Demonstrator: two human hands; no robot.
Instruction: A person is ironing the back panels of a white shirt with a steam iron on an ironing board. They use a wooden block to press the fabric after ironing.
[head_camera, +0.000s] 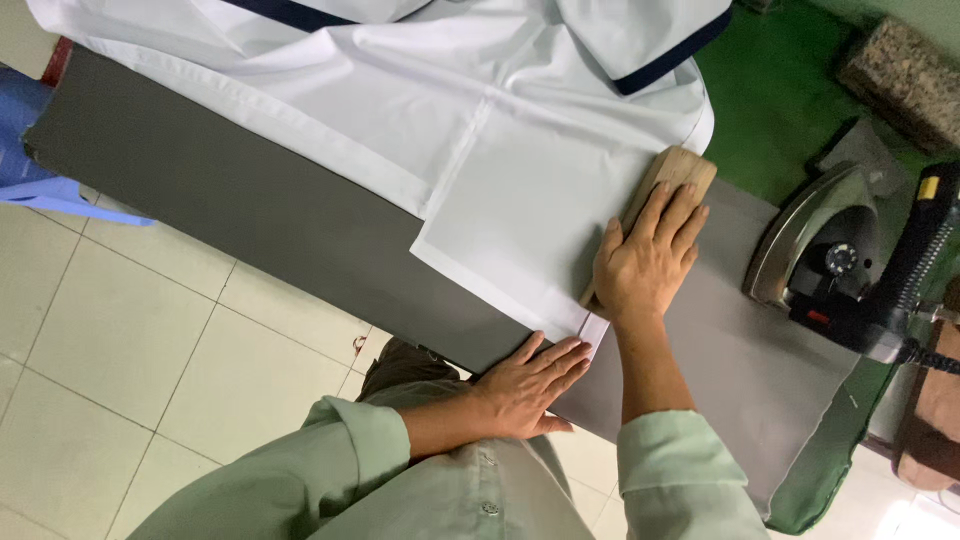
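where tiles end, grey ironing board (250, 200)

Both hands lie palm-down (fingers extended), left hand (528, 385) nearer, right hand (648, 258) farther.

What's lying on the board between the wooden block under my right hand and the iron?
Nothing: in the head view only bare grey ironing board separates the wooden block, pressed by the right hand, from the iron.
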